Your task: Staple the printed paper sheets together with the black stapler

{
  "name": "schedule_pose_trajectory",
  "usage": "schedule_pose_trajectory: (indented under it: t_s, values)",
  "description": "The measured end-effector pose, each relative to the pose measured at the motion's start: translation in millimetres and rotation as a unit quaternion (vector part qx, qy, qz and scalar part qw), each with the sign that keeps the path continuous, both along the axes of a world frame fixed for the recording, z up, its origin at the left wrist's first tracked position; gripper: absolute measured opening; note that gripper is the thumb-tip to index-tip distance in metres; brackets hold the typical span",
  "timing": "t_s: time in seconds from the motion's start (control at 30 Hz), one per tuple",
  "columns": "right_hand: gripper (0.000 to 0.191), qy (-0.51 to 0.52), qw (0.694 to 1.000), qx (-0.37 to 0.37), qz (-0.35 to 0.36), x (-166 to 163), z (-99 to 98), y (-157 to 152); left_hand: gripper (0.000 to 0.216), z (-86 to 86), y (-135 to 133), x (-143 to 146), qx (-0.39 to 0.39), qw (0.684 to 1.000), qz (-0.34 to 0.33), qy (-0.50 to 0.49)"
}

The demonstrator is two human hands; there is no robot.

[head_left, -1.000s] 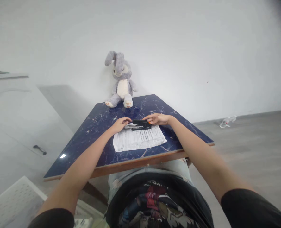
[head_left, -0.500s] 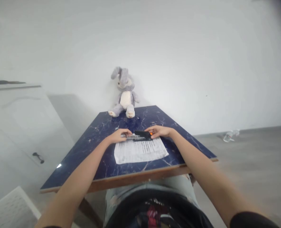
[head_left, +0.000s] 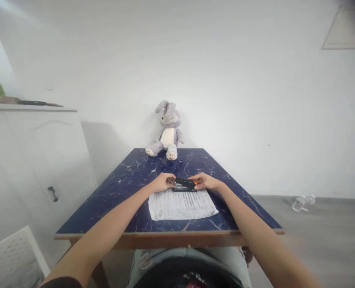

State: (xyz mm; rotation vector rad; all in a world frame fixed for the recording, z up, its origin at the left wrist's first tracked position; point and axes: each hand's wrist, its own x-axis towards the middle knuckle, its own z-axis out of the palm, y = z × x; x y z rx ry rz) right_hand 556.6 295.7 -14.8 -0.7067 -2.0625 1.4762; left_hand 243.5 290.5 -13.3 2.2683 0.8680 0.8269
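Observation:
A black stapler (head_left: 184,185) with an orange tip lies at the far edge of a printed sheet of paper (head_left: 182,204) on the dark blue marbled table (head_left: 129,192). My left hand (head_left: 163,182) curls its fingers on the stapler's left end. My right hand (head_left: 204,182) grips the right end by the orange part. Both forearms stretch out over the table's front edge.
A grey and white plush rabbit (head_left: 167,131) sits at the table's far edge against the white wall. A white cabinet (head_left: 33,156) with a dark handle stands at the left. A white perforated panel (head_left: 12,256) is at bottom left. A clear bottle (head_left: 302,201) lies on the grey floor.
The camera has tilted up, so the table sits lower in view. Both hands stay on the stapler, which now looks closed and drawn together between them.

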Motion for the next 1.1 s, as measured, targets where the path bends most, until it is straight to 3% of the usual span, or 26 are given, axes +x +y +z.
schedule_pose_trajectory:
  t_s: [0.3, 0.5, 0.6, 0.73, 0.83, 0.9, 1.0, 1.1]
  values:
    - [0.067, -0.008, 1.000, 0.021, -0.009, -2.4, -2.0, 0.2, 0.030, -9.5, 6.0, 2.7, 0.019, 1.000, 0.017, -0.017]
    - [0.065, -0.007, 0.999, 0.032, -0.024, -5.6, -1.8, 1.4, 0.033, -4.1, 7.5, 1.3, 0.023, 0.999, 0.045, -0.019]
    - [0.063, 0.011, 0.999, 0.001, -0.044, -7.0, -0.4, 0.7, 0.032, -1.9, 10.7, -1.8, 0.008, 0.998, 0.053, -0.026]
    - [0.066, 0.034, 0.995, -0.074, -0.055, -5.6, -3.3, 1.9, 0.031, -5.6, 15.1, -2.4, -0.081, 0.984, 0.065, -0.145]
    - [0.062, 0.053, 0.993, -0.102, -0.038, -3.2, -7.9, 4.3, 0.043, -11.3, 16.1, -0.1, -0.203, 0.941, 0.049, -0.266]
    - [0.061, 0.061, 0.992, -0.106, -0.024, -2.2, -9.7, 5.0, 0.051, -14.8, 15.8, 1.5, -0.252, 0.922, 0.043, -0.290]
    - [0.063, 0.049, 0.995, -0.086, -0.017, -4.0, -7.6, 3.2, 0.056, -18.5, 15.7, 3.5, -0.265, 0.919, 0.050, -0.288]
    - [0.063, 0.021, 1.000, -0.010, -0.009, -12.2, 0.5, -0.3, 0.055, -20.8, 17.8, 5.0, -0.254, 0.926, 0.039, -0.275]
